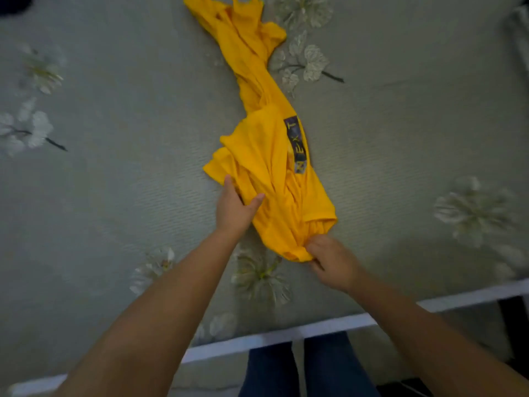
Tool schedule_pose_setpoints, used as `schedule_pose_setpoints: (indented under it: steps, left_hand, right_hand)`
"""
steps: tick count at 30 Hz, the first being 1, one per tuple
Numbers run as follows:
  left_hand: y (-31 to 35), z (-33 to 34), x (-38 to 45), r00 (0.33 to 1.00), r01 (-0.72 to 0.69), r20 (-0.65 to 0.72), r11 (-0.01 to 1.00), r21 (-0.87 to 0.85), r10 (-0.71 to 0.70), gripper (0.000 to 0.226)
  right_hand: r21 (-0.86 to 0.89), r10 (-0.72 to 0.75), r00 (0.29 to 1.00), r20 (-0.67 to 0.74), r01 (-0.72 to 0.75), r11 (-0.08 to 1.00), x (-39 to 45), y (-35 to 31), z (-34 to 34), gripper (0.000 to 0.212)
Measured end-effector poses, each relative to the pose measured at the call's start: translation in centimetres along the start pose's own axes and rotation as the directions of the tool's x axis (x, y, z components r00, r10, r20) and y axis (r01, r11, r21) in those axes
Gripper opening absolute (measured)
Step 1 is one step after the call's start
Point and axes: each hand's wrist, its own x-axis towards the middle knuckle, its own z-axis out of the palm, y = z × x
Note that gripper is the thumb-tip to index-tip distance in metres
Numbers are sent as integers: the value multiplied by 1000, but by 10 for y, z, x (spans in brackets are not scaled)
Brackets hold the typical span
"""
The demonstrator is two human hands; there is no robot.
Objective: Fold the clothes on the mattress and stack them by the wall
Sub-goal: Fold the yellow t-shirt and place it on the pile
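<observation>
White trim strip (286, 336) runs below — dark blue trouser legs (300, 371) beneath it.

Yellow garment (266, 144), bunched lengthwise on a grey flower-printed mattress (400, 124). The left hand (233, 209) holds its near-left edge, cloth passing between thumb and fingers. The right hand (332, 260) pinches the near end, fabric gathered at its fingertips. A dark printed label (297, 144) lies beyond both hands. White mattress edging (286, 336) runs behind the wrists.
</observation>
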Motion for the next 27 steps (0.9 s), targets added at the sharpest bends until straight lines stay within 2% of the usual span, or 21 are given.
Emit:
schedule_pose_setpoints:
  steps: [1, 3, 5, 6, 8, 9, 10, 13, 14, 15, 17, 20, 23, 25, 27]
  left_hand:
    - [3, 14, -12, 999, 31, 9, 999, -10, -31, 72]
    - [1, 42, -40, 999, 42, 20, 999, 28, -42, 44]
    - [-10, 60, -70, 998, 8, 62, 994, 111, -15, 19]
    - [-19, 65, -84, 995, -5, 101, 985, 171, -13, 15]
    - [-40, 66, -109, 974, -21, 217, 940, 340, -57, 23]
    - [-48, 65, -120, 955, -35, 282, 902, 430, -97, 29]
    - [-54, 63, -129, 932, -61, 338, 863, 502, -131, 32]
    - [-62, 54, -143, 851, -190, 478, 720, 667, -217, 28]
    - [-60, 51, -144, 829, -214, 498, 677, 704, -255, 27]
    - [-57, 47, -144, 819, -226, 500, 643, 732, -281, 26]
    - [-42, 44, -140, 857, -249, 461, 599, 761, -230, 34]
    - [2, 53, -124, 926, -342, 364, 626, 701, 98, 31]
    - [47, 81, -95, 858, -513, 315, 677, 528, 405, 39]
    - [69, 102, -76, 796, -605, 384, 579, 547, 468, 53]
    - [78, 120, -62, 774, -631, 479, 446, 635, 414, 50]
  right_hand:
    - [69, 34, 993, 115, -42, 997, -23, 2, 3, 26]
    - [170, 163, 955, 247, -208, 963, -63, 8, 4, 44]
    - [227, 397, 899, 183, -432, 873, -90, 16, 4, 46]
    - [220, 472, 880, 53, -471, 854, -98, 20, 5, 40]
    - [187, 601, 784, -158, -573, 798, -106, 23, 9, 41]
    - [202, 666, 721, -193, -635, 746, -107, 22, 12, 47]
    - [231, 725, 664, -181, -688, 688, -108, 20, 18, 49]
    - [443, 813, 566, -136, -700, 560, -107, 14, 31, 15]
    - [536, 826, 551, -120, -665, 521, -107, 15, 32, 25]
    - [616, 831, 548, -94, -624, 481, -108, 18, 30, 32]
    - [706, 810, 585, -46, -554, 441, -113, 24, 20, 30]
    - [721, 754, 657, 1, -523, 454, -126, 39, -3, 20]
    - [717, 715, 698, 36, -516, 468, -139, 54, -18, 22]
    - [663, 689, 724, 37, -534, 525, -148, 65, -24, 30]
    - [558, 650, 758, 53, -562, 610, -157, 73, -28, 41]
